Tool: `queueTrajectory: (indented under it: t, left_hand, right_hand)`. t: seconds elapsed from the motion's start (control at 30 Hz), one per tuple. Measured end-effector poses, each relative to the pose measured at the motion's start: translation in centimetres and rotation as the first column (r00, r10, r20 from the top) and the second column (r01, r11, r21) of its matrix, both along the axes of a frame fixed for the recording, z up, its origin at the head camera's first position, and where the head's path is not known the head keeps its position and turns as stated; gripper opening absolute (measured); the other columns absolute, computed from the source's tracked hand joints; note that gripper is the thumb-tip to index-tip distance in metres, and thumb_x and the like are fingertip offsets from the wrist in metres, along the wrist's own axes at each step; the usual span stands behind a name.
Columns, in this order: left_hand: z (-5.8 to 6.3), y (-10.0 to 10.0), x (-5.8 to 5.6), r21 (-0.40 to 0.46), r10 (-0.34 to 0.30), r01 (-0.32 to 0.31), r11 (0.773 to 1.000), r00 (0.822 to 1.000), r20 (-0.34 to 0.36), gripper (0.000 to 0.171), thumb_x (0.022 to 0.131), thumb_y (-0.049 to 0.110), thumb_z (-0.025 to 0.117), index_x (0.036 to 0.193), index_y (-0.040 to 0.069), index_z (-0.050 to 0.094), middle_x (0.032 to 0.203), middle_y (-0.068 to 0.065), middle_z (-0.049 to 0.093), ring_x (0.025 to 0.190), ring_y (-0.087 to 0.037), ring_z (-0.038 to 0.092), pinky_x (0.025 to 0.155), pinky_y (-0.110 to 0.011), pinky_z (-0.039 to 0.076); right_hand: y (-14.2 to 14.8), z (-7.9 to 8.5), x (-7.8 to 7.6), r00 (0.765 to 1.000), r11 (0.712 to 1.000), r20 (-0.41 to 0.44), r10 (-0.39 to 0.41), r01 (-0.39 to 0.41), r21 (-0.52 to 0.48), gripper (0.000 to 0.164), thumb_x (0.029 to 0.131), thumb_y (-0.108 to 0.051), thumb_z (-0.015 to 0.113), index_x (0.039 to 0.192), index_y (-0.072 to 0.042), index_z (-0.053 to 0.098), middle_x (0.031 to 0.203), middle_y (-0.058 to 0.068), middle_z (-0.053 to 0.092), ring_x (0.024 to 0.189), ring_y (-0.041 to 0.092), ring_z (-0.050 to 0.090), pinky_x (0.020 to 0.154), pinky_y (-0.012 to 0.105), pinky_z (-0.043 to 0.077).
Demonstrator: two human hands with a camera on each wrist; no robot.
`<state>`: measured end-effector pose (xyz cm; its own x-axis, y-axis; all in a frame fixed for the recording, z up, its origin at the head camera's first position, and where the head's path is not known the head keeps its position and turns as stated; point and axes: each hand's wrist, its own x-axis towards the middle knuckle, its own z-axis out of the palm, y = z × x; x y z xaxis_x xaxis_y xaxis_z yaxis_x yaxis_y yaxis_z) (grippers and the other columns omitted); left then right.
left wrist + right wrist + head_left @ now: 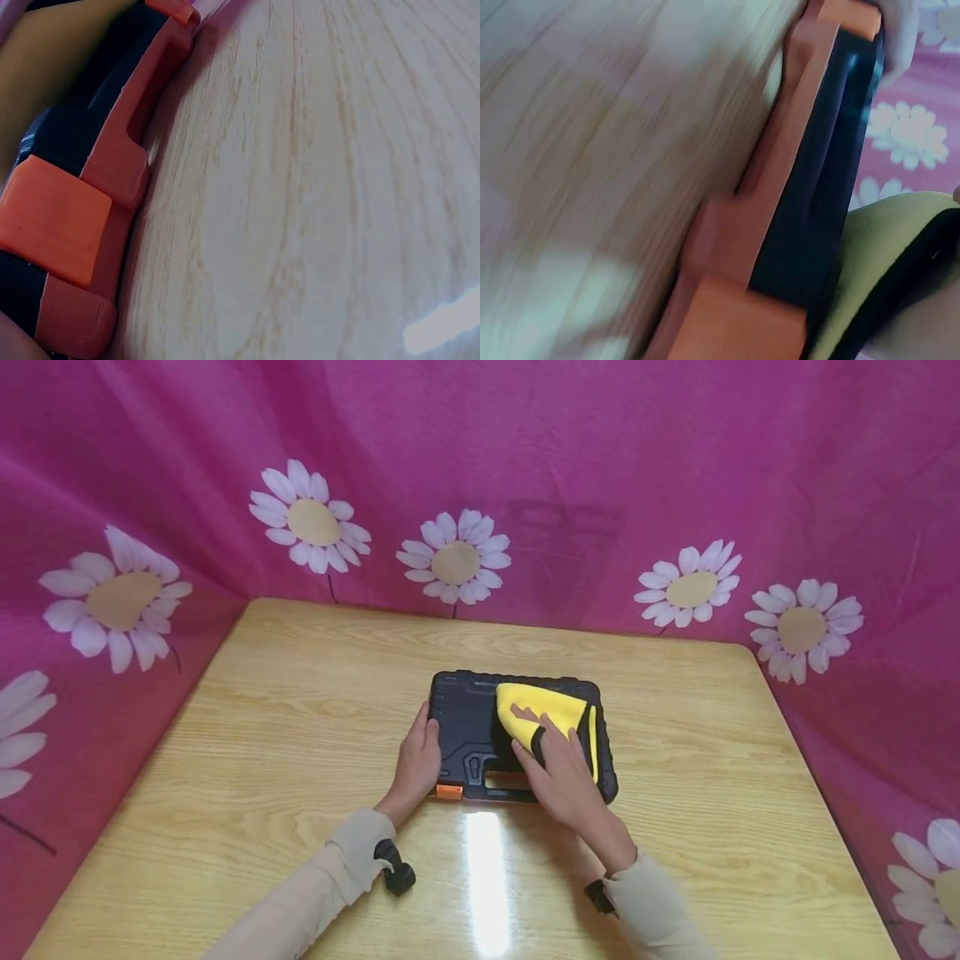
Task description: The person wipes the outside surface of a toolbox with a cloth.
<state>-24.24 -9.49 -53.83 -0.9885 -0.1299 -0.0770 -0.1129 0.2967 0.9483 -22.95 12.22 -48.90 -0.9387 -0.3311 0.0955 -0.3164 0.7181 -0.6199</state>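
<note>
A black tool case [465, 710] with an orange latch [449, 792] lies flat on the table. My left hand [416, 764] holds the case by its left edge. My right hand [562, 777] rests with its fingers stretched out on a yellow cloth with black edging [543, 700], pressing it on the right half of the lid. The left wrist view shows the case's red-orange lower side and one orange latch [56, 217]. In the right wrist view, the cloth [885, 225] hangs over the lid beside another orange latch [739, 322].
The wooden table [300, 677] spreads around the case, with a bright light reflection in front. A pink curtain with daisies [555, 468] hangs behind the table and along its sides. Both wrists wear black straps with small devices.
</note>
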Motion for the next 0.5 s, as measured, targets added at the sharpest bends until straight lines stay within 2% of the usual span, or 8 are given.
queueTrajectory:
  t: [0.23, 0.37, 0.5]
  left_hand:
    - [-0.2, 0.2, -0.1, -0.013, 0.015, -0.015, 1.0, 1.0, 0.007, 0.054, 0.111, 0.025, 0.028, 0.158, 0.002, 0.02, 0.162, -0.013, 0.023, 0.148, -0.029, 0.021, 0.119, -0.046, 0.02]
    - [-0.5, -0.1, 0.2, -0.036, -0.02, 0.017, 0.999, 0.997, -0.072, 0.054, 0.109, 0.018, 0.039, 0.157, 0.0, 0.021, 0.16, -0.016, 0.029, 0.146, -0.03, 0.028, 0.118, -0.045, 0.022]
    - [-0.7, -0.5, 0.5, -0.043, -0.074, 0.067, 0.997, 0.982, -0.174, 0.065, 0.102, 0.008, 0.056, 0.157, 0.001, 0.022, 0.156, -0.015, 0.037, 0.142, -0.029, 0.037, 0.117, -0.041, 0.026]
  right_hand:
    - [-4.1, -0.3, 1.2, 0.996, 0.996, -0.004, 0.089, -0.089, 0.011, 0.052, 0.106, -0.041, 0.045, 0.155, -0.028, 0.037, 0.158, -0.003, 0.035, 0.148, 0.028, 0.024, 0.117, 0.06, 0.002]
    - [-6.1, -0.7, 2.1, 0.986, 0.984, -0.028, 0.162, -0.159, 0.081, 0.054, 0.105, -0.041, 0.048, 0.156, -0.031, 0.035, 0.159, 0.0, 0.033, 0.148, 0.026, 0.022, 0.118, 0.059, 0.0]
    - [-7.2, -1.2, 2.8, 0.969, 0.947, -0.063, 0.24, -0.22, 0.234, 0.06, 0.105, -0.043, 0.046, 0.159, -0.032, 0.022, 0.163, 0.003, 0.022, 0.151, 0.026, 0.013, 0.117, 0.06, -0.001]
